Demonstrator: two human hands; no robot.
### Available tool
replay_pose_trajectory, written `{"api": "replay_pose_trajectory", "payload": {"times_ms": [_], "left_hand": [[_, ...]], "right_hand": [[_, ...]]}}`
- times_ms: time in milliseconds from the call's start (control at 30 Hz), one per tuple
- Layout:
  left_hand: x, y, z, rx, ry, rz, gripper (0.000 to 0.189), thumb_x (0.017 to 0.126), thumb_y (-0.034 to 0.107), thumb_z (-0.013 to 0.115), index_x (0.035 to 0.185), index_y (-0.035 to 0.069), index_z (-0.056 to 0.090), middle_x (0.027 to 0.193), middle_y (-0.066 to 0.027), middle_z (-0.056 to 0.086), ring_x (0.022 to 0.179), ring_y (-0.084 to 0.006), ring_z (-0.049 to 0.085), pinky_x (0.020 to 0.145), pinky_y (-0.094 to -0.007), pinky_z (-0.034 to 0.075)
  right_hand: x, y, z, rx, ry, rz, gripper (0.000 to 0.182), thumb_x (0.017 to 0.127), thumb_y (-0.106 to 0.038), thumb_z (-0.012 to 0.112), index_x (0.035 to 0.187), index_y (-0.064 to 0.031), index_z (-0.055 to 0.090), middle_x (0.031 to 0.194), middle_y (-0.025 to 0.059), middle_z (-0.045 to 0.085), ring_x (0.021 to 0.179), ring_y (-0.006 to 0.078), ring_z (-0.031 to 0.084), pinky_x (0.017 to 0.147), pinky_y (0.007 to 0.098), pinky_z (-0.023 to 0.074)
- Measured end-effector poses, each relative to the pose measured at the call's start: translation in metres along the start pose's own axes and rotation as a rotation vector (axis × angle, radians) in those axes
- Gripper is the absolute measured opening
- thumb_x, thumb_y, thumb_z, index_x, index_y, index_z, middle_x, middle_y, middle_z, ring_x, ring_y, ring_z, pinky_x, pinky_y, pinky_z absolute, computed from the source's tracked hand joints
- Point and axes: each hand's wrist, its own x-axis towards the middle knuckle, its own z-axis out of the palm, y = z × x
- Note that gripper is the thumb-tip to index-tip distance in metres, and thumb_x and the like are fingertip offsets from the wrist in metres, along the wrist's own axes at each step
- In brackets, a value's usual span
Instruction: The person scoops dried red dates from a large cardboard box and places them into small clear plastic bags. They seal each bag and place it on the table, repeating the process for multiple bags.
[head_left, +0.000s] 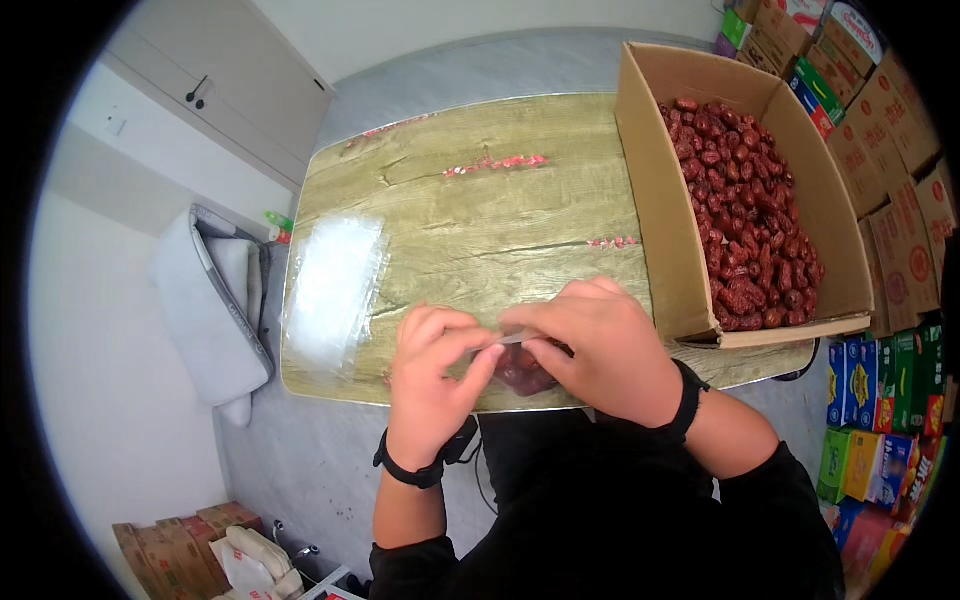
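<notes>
A clear plastic bag (525, 373) with red dates inside rests at the table's near edge. Both hands pinch its top edge between thumb and fingers, my left hand (441, 367) on one side and my right hand (600, 349) on the other. The bag's mouth is partly hidden by the fingers. To the right, an open cardboard box (660, 217) holds a heap of dried red dates (742, 202). A stack of flat clear plastic bags (337, 285) lies on the left part of the table.
The wood-grain table (480, 217) has rounded corners and printed red flowers. Stacked cartons (885, 150) and colourful packages (885, 382) line the right side. A grey cushioned item (210, 300) stands left of the table. More cardboard boxes (176, 555) sit on the floor at lower left.
</notes>
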Motion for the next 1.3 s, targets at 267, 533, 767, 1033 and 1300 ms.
{"api": "replay_pose_trajectory", "payload": {"times_ms": [267,533,767,1033,1300], "left_hand": [[0.008,0.017,-0.002,0.106,-0.115,0.067,0.008,0.085,0.013,0.083,0.090,0.011,0.077,0.095,-0.0010,0.069,0.101,-0.0250,0.065,0.119,-0.0573,0.035],[0.062,0.023,-0.002,0.273,-0.216,0.128,0.007,0.089,0.012,0.077,0.088,0.005,0.075,0.087,-0.0114,0.069,0.089,-0.0350,0.067,0.084,-0.0467,0.053],[0.190,-0.055,-0.009,0.421,0.465,0.143,0.011,0.092,0.016,0.078,0.090,0.006,0.080,0.089,-0.0105,0.070,0.087,-0.0340,0.067,0.079,-0.0444,0.053],[0.180,-0.153,0.094,0.819,0.073,0.043,0.015,0.089,0.023,0.078,0.094,0.009,0.080,0.093,-0.0123,0.073,0.090,-0.0367,0.068,0.083,-0.0493,0.054],[0.082,-0.184,0.022,0.798,0.448,-0.377,0.033,0.090,0.022,0.075,0.117,0.004,0.075,0.121,-0.0174,0.071,0.116,-0.0398,0.064,0.101,-0.0497,0.053]], "right_hand": [[-0.011,0.010,-0.009,0.083,-0.016,-0.003,0.036,0.087,-0.013,0.075,0.123,-0.0114,0.072,0.085,0.0088,0.070,0.086,0.0303,0.069,0.083,0.0438,0.0528],[-0.024,0.011,-0.030,0.087,0.142,-0.066,0.040,0.087,-0.010,0.076,0.127,-0.0088,0.071,0.113,0.0096,0.070,0.103,0.0300,0.067,0.091,0.0416,0.0515],[-0.052,0.015,-0.067,0.010,0.124,-0.160,0.033,0.082,-0.010,0.079,0.115,-0.0101,0.076,0.104,0.0046,0.069,0.102,0.0264,0.066,0.091,0.0394,0.0500],[-0.072,0.026,-0.091,-0.072,0.198,-0.065,0.023,0.082,-0.009,0.081,0.104,-0.0115,0.078,0.095,0.0027,0.069,0.096,0.0260,0.067,0.088,0.0413,0.0505],[-0.070,0.022,-0.091,-0.119,0.186,-0.055,0.022,0.079,-0.003,0.082,0.100,-0.0097,0.077,0.091,0.0037,0.068,0.093,0.0264,0.067,0.086,0.0424,0.0496]]}}
